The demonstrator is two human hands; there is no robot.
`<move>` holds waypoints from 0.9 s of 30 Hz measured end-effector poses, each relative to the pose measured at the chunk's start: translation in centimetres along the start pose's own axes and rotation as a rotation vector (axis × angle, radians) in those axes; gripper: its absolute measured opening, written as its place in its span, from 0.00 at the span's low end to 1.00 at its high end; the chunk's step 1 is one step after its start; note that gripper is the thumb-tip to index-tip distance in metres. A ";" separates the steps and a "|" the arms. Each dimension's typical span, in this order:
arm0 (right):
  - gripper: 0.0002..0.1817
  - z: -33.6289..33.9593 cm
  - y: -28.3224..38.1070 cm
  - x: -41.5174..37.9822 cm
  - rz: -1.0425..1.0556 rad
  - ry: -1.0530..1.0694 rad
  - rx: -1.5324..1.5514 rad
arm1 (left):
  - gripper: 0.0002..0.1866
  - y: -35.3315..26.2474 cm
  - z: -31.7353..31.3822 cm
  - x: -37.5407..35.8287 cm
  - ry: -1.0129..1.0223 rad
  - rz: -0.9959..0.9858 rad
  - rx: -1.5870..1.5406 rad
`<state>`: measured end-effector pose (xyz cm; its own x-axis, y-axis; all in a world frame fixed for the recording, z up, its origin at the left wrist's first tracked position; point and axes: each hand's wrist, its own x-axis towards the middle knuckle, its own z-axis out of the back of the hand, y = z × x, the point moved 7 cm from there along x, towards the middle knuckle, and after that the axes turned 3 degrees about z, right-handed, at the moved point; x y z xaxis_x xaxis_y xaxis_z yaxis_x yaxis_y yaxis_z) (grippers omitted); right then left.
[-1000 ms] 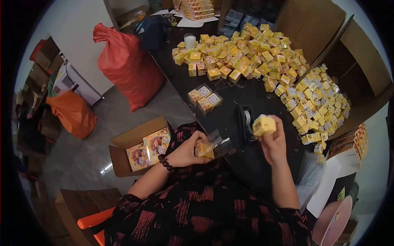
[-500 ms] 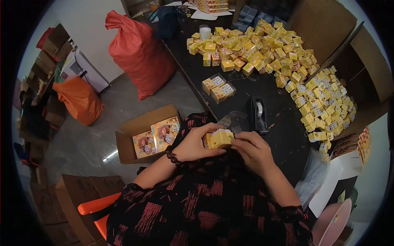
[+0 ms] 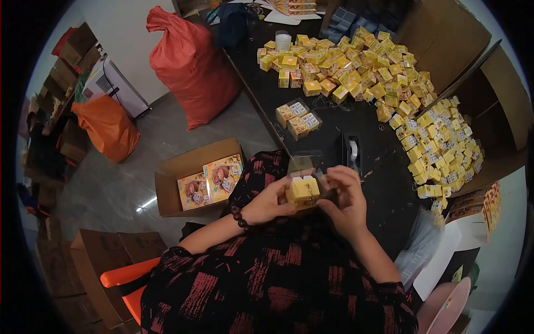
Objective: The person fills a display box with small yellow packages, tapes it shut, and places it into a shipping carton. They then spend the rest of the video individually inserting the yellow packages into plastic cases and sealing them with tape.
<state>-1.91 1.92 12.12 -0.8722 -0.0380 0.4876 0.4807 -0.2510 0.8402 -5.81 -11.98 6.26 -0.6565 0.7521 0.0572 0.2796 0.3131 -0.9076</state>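
A yellow block-shaped item (image 3: 305,189) with a small chain on it sits inside a clear plastic box (image 3: 305,161) whose flap stands up. My left hand (image 3: 271,203) is wrapped round the box's left side. At its right side, my right hand (image 3: 346,201) has its thumb near the item's chain and its fingers curled at the clear plastic. Beyond my hands, two packed clear boxes (image 3: 298,118) lie side by side on the black table (image 3: 384,217). A black tape dispenser (image 3: 351,151) stands just past my right hand.
Small yellow boxes (image 3: 345,67) are heaped at the back, with yellow items (image 3: 442,147) piled at the right. Clear plastic sleeves (image 3: 420,245) lie at the right edge. An open carton (image 3: 167,192) with printed boxes stands at the left, below a red sack (image 3: 192,72).
The yellow item has turned more upright, and the clear flap now stands up behind it. My right hand has lifted slightly, its fingers now at the box's upper right side.
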 end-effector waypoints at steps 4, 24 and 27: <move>0.17 -0.4 -1.3 -0.6 -0.046 0.119 0.072 | 0.29 1.9 -0.2 -0.5 0.080 0.215 -0.276; 0.10 -1.7 -2.0 -1.1 -0.280 0.158 0.079 | 0.28 3.2 -0.3 -0.8 0.148 0.279 0.008; 0.09 -1.6 -2.1 -1.4 -0.343 0.109 0.111 | 0.27 2.9 -0.2 -0.7 0.139 0.221 0.081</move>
<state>-1.88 0.98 9.27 -0.9859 -0.0743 0.1500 0.1603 -0.1613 0.9738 -4.39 -11.44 3.68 -0.4819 0.8711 -0.0948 0.3450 0.0892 -0.9344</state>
